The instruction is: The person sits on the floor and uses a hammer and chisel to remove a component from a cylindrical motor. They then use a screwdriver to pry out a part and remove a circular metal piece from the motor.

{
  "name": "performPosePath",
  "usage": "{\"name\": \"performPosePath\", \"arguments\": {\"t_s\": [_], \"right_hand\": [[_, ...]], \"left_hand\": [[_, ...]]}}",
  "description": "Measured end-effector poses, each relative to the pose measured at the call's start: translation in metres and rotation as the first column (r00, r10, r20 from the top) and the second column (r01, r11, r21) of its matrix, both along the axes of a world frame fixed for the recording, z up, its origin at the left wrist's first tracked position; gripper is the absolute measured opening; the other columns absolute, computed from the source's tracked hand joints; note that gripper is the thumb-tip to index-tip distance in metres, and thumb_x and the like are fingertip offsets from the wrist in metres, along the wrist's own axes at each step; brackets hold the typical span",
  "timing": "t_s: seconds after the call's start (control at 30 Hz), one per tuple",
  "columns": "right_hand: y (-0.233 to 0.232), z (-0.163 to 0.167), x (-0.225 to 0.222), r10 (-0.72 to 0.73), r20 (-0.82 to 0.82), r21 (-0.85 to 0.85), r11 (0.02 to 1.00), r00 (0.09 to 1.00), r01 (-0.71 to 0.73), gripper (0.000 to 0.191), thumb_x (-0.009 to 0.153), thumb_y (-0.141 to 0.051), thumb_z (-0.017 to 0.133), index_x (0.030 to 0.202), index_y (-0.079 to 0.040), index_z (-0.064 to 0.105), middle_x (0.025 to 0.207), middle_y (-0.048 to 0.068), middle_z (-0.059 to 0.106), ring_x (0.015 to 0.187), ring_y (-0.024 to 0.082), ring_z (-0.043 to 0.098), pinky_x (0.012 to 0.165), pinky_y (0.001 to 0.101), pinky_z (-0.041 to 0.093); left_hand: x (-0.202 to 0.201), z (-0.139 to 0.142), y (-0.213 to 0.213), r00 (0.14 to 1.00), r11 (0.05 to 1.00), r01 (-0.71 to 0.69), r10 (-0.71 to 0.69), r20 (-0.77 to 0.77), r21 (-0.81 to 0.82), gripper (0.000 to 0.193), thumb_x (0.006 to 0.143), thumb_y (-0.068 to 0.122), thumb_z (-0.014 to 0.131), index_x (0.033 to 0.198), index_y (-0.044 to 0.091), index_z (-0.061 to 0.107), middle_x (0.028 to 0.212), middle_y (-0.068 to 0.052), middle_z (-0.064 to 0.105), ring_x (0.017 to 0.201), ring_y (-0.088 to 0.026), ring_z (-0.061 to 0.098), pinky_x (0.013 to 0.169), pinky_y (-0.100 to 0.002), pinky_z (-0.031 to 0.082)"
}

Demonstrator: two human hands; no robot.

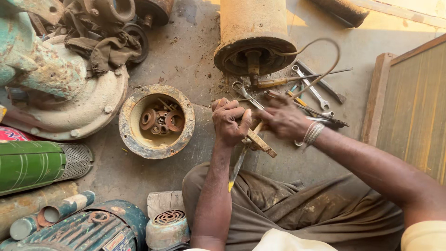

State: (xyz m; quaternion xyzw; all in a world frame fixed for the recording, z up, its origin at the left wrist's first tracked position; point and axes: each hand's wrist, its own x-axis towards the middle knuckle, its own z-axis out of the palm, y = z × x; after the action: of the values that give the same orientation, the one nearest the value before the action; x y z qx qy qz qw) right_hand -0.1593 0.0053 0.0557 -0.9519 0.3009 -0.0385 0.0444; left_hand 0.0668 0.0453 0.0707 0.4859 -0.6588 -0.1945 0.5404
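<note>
1. Both forearms are bare from the elbows down, dusty and smudged with grime.
2. The left hand (230, 122) is bare, with no ring or band, and dirt sits in its knuckle creases.
3. The right hand (283, 118) is bare too, and blurred in the head view.
4. A pale braided thread band (311, 135) is wound several times round the right wrist.
5. Loose brown-grey trousers (297, 209), creased and stained with pale dust, cover the legs.
6. A cream-yellow sleeve edge (425, 234) shows at the right upper arm.
7. Cream cloth (283, 241) shows at the bottom middle.
</note>
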Motion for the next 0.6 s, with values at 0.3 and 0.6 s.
{"name": "performPosePath", "arguments": {"t_s": [0.3, 0.6], "right_hand": [[-0.117, 0.019, -0.219, -0.795, -0.421, -0.41, 0.597, 0.437, 0.69, 0.03, 0.11, -0.011, 0.046, 0.127, -0.004, 0.069, 0.094, 0.024, 0.073, 0.084, 0.039, 0.072, 0.081, 0.0622, 0.057], [-0.015, 0.03, -0.094, -0.475, 0.241, 0.085, 0.879, 0.846, 0.469, 0.028, 0.1, -0.02, 0.072, 0.127, -0.015, 0.072, 0.112, 0.012, 0.073, 0.103, 0.028, 0.069, 0.091, 0.0388, 0.056]], "left_hand": [[0.01, -0.003, -0.003, 0.999, 0.999, -0.038, 0.038, -0.02, 0.024, 0.032, 0.087, 0.02, 0.07, 0.058, 0.012, 0.057, 0.061, 0.0, 0.044, 0.07, -0.019, 0.044, 0.084, -0.037, 0.037], [0.003, -0.004, -0.003, 0.994, 0.994, -0.111, 0.111, -0.024, -0.011, 0.033, 0.089, 0.021, 0.067, 0.059, 0.011, 0.057, 0.059, -0.002, 0.045, 0.067, -0.02, 0.045, 0.08, -0.038, 0.038]]}}
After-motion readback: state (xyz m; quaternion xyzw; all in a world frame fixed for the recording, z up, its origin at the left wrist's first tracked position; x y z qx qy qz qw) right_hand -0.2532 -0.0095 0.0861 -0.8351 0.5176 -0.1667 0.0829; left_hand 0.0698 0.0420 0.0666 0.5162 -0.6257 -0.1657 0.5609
